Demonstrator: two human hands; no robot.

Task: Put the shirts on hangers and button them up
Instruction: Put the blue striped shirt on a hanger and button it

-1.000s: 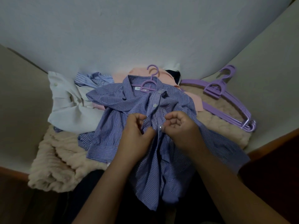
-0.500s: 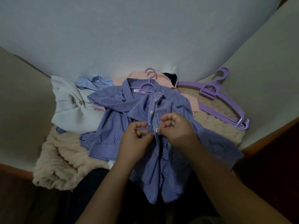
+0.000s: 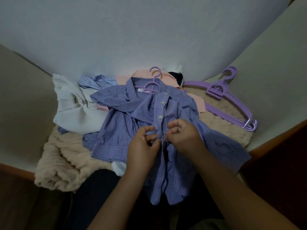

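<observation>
Hands pinch striped shirt (image 3: 166, 130) placket: left hand (image 3: 142, 145); right hand (image 3: 182, 133); button seemingly hidden.

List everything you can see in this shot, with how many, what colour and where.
striped shirt: one, blue and white, centre, on a hanger, partly buttoned
hanger in shirt: one, purple, hook out at the collar
spare hangers: a stack, count unclear, purple, right on the blanket
white shirt: one, left
light blue shirt: one, behind the white one
pink shirt: one, under the striped shirt
dark garment: one, at the back
blanket: one, cream, under everything
left hand: pinches the placket
right hand: pinches the placket
</observation>
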